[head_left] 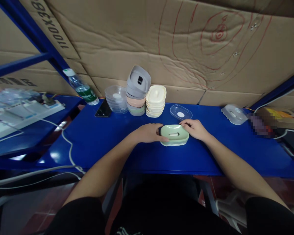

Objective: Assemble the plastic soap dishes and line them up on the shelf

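A light green soap dish [174,131] with a slot in its floor sits on the blue table in front of me; a paler layer shows beneath its rim. My left hand [150,133] grips its left end, thumb along the near side and fingers behind. At the right end, my right hand [194,128] holds the back corner, its fingertips partly hidden. Just behind lies a clear oval lid [186,113] with a round white sticker. Further back stand a pile of grey, pink and green dishes [136,101] and a stack of cream trays [155,101].
Stacked clear lids [116,99] and a black phone [103,109] lie at the back left, near a tilted water bottle [84,91]. A clear plastic piece [234,114] and a cardboard box [280,118] sit at right. A white cable [70,147] crosses the left side.
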### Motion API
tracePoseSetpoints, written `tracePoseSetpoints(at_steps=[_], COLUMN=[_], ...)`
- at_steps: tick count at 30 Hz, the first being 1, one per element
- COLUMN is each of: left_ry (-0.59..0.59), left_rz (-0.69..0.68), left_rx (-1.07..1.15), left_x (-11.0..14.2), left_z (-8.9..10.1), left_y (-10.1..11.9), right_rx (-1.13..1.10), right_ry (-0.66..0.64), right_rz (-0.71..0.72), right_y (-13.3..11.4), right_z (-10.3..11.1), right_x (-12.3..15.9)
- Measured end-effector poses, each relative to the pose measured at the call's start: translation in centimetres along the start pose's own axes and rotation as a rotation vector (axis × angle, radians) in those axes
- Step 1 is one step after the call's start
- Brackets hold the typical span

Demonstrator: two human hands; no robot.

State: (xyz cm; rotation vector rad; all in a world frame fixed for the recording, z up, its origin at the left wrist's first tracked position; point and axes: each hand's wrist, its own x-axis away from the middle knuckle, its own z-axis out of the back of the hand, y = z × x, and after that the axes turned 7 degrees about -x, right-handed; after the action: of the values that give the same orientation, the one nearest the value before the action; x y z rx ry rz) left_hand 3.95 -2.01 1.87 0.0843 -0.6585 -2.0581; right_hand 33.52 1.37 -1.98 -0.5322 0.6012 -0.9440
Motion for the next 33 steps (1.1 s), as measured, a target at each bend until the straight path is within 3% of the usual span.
tracePoseSetpoints(at_steps=[11, 19, 25, 33], left_ry=[0.178, 0.14, 0.166, 0.2], left_rz=[-0.002, -0.024, 0.032, 0.056], left_rx=[-0.27, -0.334, -0.393, -0.409], left_x=[-0.1, -0.7, -0.7, -0.8], left_z=[-2.2, -2.5, -2.6, -2.9], left_y=[0.5, 0.1, 0.3, 0.1], right_rx=[-0.028, -0.024, 0.153, 0.242], right_ry=[0.017, 0.028, -0.074, -0.103], right_rz=[-0.001, 0.013, 0.156, 0.149], right_y=[0.0, 0.0, -0.1, 0.1], right_z=[-0.1, -0.1, 0.2, -0.1], right_x=[0.1, 0.1, 0.3, 0.3])
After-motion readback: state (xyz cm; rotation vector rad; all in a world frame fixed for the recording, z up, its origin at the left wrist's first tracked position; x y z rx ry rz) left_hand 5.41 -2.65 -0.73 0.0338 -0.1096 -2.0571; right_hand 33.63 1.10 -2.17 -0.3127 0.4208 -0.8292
